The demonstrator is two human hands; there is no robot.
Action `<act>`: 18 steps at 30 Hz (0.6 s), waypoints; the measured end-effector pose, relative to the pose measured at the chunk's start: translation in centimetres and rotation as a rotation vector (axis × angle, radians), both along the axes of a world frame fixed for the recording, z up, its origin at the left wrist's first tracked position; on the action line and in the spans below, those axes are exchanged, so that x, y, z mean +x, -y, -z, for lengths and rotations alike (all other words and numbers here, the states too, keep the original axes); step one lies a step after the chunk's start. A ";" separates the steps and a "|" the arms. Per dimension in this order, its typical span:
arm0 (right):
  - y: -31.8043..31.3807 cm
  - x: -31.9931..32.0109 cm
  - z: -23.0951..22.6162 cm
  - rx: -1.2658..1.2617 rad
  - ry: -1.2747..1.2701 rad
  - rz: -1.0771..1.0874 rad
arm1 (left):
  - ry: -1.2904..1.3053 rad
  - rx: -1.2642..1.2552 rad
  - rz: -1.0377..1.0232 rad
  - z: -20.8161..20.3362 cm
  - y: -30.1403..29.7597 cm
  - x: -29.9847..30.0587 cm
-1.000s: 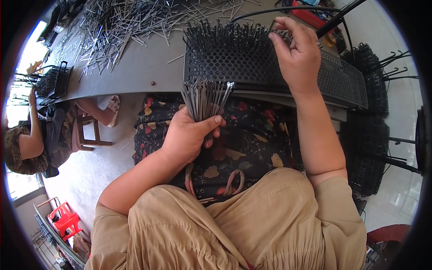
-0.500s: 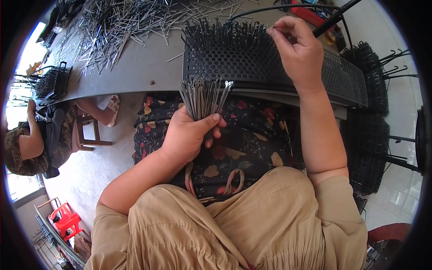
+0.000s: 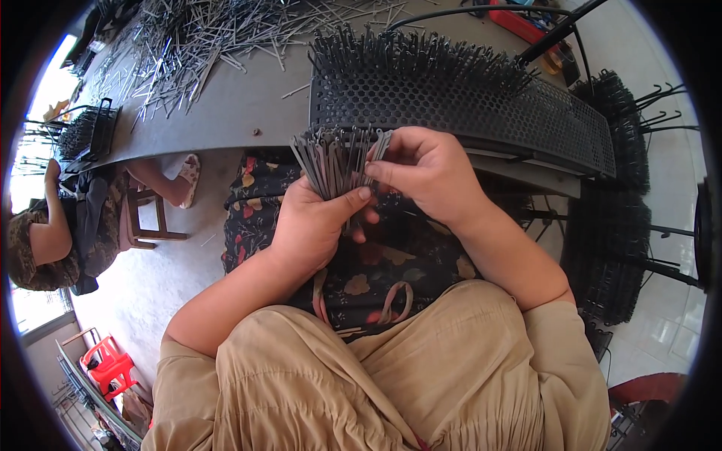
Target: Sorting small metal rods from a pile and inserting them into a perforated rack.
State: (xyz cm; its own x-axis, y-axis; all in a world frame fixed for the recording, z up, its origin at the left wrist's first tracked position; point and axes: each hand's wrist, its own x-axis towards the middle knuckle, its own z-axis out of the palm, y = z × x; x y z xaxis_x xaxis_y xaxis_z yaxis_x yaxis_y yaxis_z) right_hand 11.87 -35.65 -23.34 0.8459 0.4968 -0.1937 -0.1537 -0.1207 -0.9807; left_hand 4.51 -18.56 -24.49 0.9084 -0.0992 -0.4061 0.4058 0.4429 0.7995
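Observation:
My left hand (image 3: 320, 218) is closed around a fanned bundle of thin grey metal strips (image 3: 327, 161), holed at their upper ends. The strips point up, over the near edge of the table. My right hand (image 3: 425, 173) is at the bundle's right side, thumb and fingers pinched on a strip there; its fingers partly hide it. Just beyond both hands stands a black perforated metal rack (image 3: 391, 105). Dark hooked strips (image 3: 414, 60) stand upright in a dense row along its far part.
A loose heap of metal strips (image 3: 195, 52) covers the table's far left. Another person (image 3: 64, 233) sits at the left beside a smaller filled rack (image 3: 86, 135). Black racks with hooks (image 3: 613, 225) stand at the right. A red plastic chair (image 3: 111, 368) is at lower left.
My right hand has come down and left from the rack's hooked strips to the bundle. My left hand keeps its hold, almost unmoved.

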 end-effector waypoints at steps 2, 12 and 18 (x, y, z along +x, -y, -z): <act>0.4 0.3 -0.8 0.037 -0.022 0.069 | -0.019 0.002 0.010 -0.3 0.1 0.0; 5.1 7.9 -0.7 -0.207 1.256 0.690 | -0.071 0.082 0.037 0.1 -0.1 0.1; 5.2 9.2 -0.3 -0.210 1.293 0.653 | -0.069 0.081 0.021 0.2 0.0 0.2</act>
